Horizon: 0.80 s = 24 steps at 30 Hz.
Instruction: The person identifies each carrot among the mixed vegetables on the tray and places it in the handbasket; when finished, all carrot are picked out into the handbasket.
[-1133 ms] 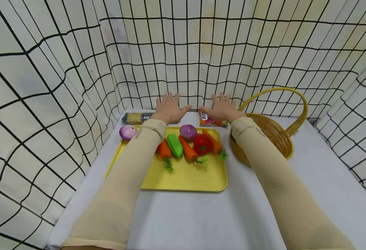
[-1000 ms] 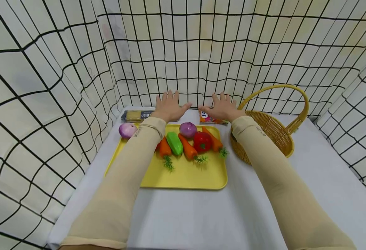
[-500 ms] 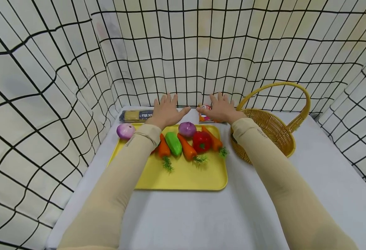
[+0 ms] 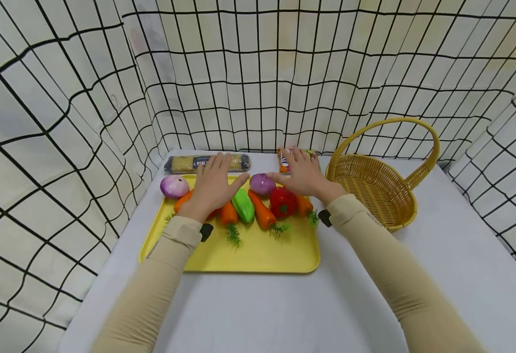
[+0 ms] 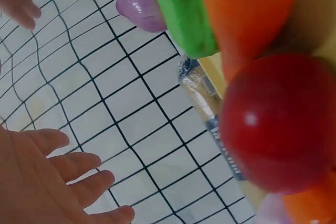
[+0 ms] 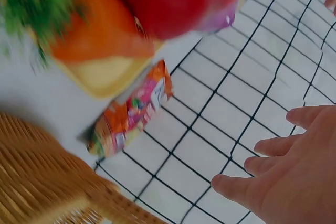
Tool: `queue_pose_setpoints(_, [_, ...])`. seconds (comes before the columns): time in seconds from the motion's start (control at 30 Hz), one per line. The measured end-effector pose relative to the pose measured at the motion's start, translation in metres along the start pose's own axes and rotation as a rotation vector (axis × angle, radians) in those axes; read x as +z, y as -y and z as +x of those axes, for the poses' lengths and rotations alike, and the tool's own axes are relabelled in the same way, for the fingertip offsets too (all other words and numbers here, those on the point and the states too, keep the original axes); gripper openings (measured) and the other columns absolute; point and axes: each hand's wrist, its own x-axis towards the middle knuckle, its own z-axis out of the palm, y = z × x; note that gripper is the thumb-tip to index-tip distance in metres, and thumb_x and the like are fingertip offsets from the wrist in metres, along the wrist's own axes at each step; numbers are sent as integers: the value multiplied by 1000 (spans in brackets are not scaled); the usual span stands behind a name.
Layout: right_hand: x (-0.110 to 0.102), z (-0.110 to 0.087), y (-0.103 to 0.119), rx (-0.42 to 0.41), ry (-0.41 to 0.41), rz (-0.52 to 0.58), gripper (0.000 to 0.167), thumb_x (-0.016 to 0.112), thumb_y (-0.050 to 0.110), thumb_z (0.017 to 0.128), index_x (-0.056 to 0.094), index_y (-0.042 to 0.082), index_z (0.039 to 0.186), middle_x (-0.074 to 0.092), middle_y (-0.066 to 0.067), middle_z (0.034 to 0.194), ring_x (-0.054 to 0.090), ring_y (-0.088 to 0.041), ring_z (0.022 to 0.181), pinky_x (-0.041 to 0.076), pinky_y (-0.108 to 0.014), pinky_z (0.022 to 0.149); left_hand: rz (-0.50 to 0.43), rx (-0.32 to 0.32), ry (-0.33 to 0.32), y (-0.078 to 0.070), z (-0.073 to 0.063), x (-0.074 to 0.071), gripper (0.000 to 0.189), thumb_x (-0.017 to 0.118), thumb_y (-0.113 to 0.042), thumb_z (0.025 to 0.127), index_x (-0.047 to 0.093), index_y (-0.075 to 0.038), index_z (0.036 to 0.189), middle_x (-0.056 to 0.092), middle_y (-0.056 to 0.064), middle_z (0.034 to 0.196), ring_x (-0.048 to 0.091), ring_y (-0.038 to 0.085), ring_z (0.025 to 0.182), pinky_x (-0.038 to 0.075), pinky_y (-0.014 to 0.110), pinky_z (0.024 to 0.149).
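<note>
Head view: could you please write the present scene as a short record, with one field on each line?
Left hand: fingers extended, thumb apart, holding nothing
Right hand: fingers extended, thumb apart, holding nothing
Yellow tray: on a white surface, partly behind the left hand
On the tray: orange carrots, green vegetable, red pepper, two purple onions; a red round item, mostly hidden in the head view
Beyond the tray: long pasta packet, colourful small packet
Right of the tray: wicker basket, handle upright

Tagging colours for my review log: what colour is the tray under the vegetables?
The tray is yellow; it shows best in the head view.
</note>
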Motion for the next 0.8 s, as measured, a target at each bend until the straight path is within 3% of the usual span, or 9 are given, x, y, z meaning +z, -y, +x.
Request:
queue_pose_setpoints(0.17, [14, -19, -4, 13, 2, 150, 91, 42, 69, 92, 15, 13, 158, 3, -16, 163, 8, -40, 148, 8, -61, 116, -62, -47, -35, 21, -25, 6, 88, 33, -69, 95, 18, -7, 157, 13, 20, 162, 9, 40, 148, 1, 59, 117])
queue_pose_setpoints(0.27, [24, -31, -6, 44, -34, 275, 87, 46, 67, 92, 21, 13, 157, 9, -15, 163, 14, -38, 148, 17, -60, 115, -131, -114, -76, 38, -42, 3, 82, 38, -60, 98, 22, -2, 155, 15, 23, 160, 13, 43, 146, 7, 60, 116])
queue_pose_setpoints(0.43, [44, -55, -5, 54, -160, 421, 74, 57, 53, 93, 34, 14, 152, 26, -12, 159, 24, -32, 146, 23, -57, 115, -301, -232, -223, 65, -68, -9, 67, 48, -42, 100, 33, 1, 150, 28, 27, 154, 27, 47, 139, 22, 62, 112])
queue_pose_setpoints(0.53, [56, -68, -5, 66, -241, 485, 67, 63, 43, 93, 41, 9, 148, 37, -12, 153, 30, -30, 143, 27, -53, 115, -382, -316, -317, 85, -79, -13, 61, 48, -37, 101, 38, -1, 148, 36, 26, 150, 35, 46, 135, 29, 61, 109])
queue_pose_setpoints(0.6, [65, -75, -7, 89, -289, 517, 63, 65, 37, 93, 45, 6, 144, 41, -14, 150, 35, -32, 140, 29, -52, 114, -430, -388, -347, 100, -84, -12, 60, 46, -38, 101, 38, -3, 149, 38, 24, 150, 36, 44, 136, 30, 59, 109])
queue_pose_setpoints(0.7, [79, -81, -11, 149, -357, 559, 57, 66, 31, 93, 49, 4, 141, 45, -15, 147, 39, -33, 137, 32, -51, 112, -513, -490, -334, 121, -90, -7, 60, 41, -39, 102, 34, -5, 152, 34, 22, 153, 33, 41, 139, 30, 57, 109])
queue_pose_setpoints(0.8, [91, -84, -16, 210, -409, 618, 53, 65, 27, 94, 50, 5, 140, 46, -13, 146, 41, -33, 136, 34, -51, 111, -566, -555, -267, 136, -91, 0, 60, 37, -36, 103, 29, -3, 153, 31, 22, 155, 31, 41, 140, 31, 55, 110])
